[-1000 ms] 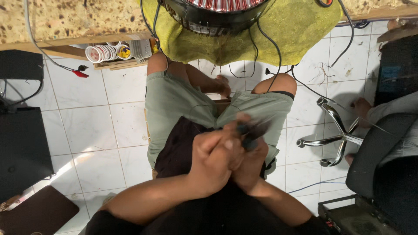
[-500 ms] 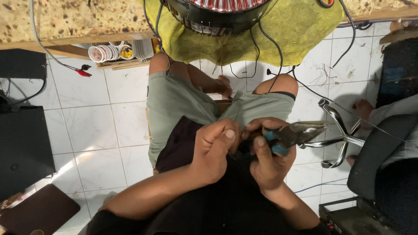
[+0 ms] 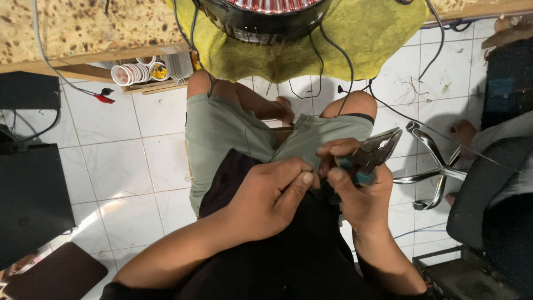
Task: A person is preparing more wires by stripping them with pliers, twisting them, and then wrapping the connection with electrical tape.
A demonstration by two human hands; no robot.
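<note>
Pliers (image 3: 373, 154), held over my lap: long axis runs lower left to upper right, nose toward the chair base (image 3: 427, 172). My right hand (image 3: 355, 191) has its grip closed around the blue handles; my left hand (image 3: 272, 194), loosely curled and holding nothing I can make out, touches it. Open tiled floor (image 3: 133, 183) lies left. Under the bench (image 3: 83, 33), a tray (image 3: 147, 75) holds wire spools.

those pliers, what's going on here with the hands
A seated person's right hand grips a pair of pliers with blue handles over their lap, the nose pointing up and to the right. The left hand sits curled close beside it, thumb toward the handles. A round wire-wound coil rests on a yellow cloth just ahead.
</note>
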